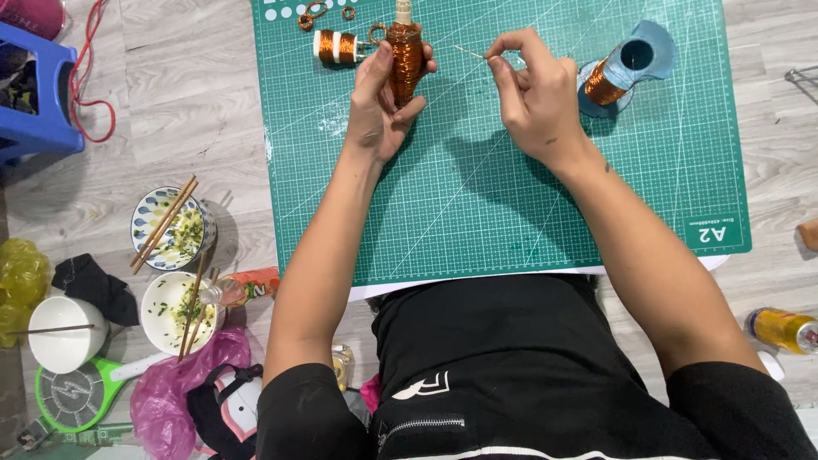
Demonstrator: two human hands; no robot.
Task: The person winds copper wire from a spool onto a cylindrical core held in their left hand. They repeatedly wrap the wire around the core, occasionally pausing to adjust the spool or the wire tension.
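Black clothing (511, 375) fills the foreground. Beyond it, over the green cutting mat (477, 196), the left hand (383, 102) grips a copper-wound bottle shape (406, 60) while the right hand (532, 94) pinches thin wire (469, 53) beside a blue spool (626, 68).

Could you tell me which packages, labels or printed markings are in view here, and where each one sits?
Drink can: lying on the floor at lower right, yellow cylinder with a red band.
Plastic bottle: lying left of the cutting mat, clear with an orange and green label.
Cutting mat: green gridded sheet, white size marking at its near right corner.
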